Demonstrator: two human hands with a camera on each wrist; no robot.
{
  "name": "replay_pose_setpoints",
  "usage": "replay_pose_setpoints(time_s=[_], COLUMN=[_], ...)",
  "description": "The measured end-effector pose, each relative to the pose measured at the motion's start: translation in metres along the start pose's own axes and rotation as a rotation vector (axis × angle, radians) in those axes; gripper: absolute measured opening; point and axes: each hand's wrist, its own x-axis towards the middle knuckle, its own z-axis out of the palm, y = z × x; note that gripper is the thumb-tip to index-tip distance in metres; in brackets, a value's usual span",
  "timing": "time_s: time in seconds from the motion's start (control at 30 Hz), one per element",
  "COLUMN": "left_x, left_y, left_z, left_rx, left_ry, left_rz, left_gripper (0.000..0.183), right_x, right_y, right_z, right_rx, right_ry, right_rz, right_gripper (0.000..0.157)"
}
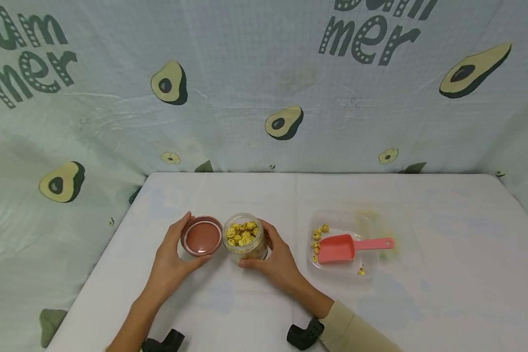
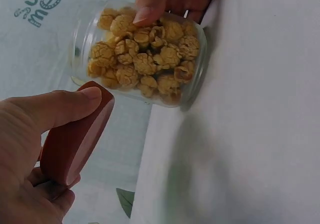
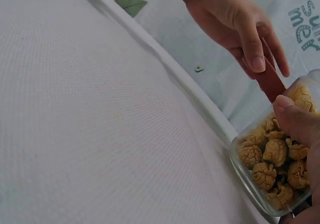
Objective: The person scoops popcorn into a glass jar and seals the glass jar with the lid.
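Note:
A clear jar (image 1: 245, 237) full of caramel popcorn (image 2: 145, 54) stands on the white table with its mouth uncovered. My right hand (image 1: 278, 256) grips it from the right side, thumb along the front. Just left of the jar, my left hand (image 1: 176, 256) holds a reddish-brown lid (image 1: 202, 236) by its rim, between thumb and fingers. The lid's hollow underside faces up toward the head view, and its edge is right at the jar's rim. In the left wrist view the lid (image 2: 77, 136) appears tilted, close to the jar's mouth.
To the right, a clear plastic tray (image 1: 319, 215) holds a pink scoop (image 1: 338, 248) and a few popcorn pieces (image 1: 317, 234). The scoop's handle sticks out over the tray's right side. Behind the table hangs a pale cloth (image 1: 229, 73) printed with avocados.

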Motion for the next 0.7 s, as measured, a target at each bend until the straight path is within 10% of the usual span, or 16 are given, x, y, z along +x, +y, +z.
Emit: replay_pose_setpoints(time_s=[0.43, 0.7], left_x=[0.008, 0.019], left_y=[0.031, 0.042], left_z=[-0.019, -0.015], left_rx=[0.090, -0.033], left_ry=[-0.004, -0.026], left_rz=[0.181, 0.224], left_gripper=[0.112, 0.108], right_x=[0.000, 0.000], right_y=[-0.001, 0.000], right_z=[0.000, 0.000], right_rx=[0.007, 0.018], right_ry=[-0.003, -0.003], right_rz=[0.008, -0.004], right_gripper=[0.086, 0.085])
